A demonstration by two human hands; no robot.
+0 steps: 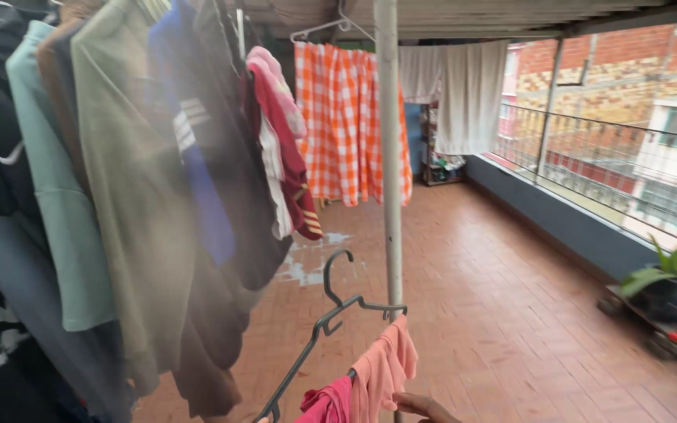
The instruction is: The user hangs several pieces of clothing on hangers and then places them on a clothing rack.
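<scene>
A dark grey plastic hanger is tilted low in the middle of the view, its hook pointing up. A salmon-pink cloth is draped over its bar, with a magenta cloth beside it at the bottom edge. Only the fingers of my right hand show at the bottom edge, resting against the lower hem of the salmon cloth. My left hand is out of view. The hanger's lower end runs off the frame.
A grey metal pole stands just behind the hanger. Many garments hang close on the left. An orange checked cloth and white sheets hang further back. A potted plant sits by the railed wall. A wet patch marks the brick floor.
</scene>
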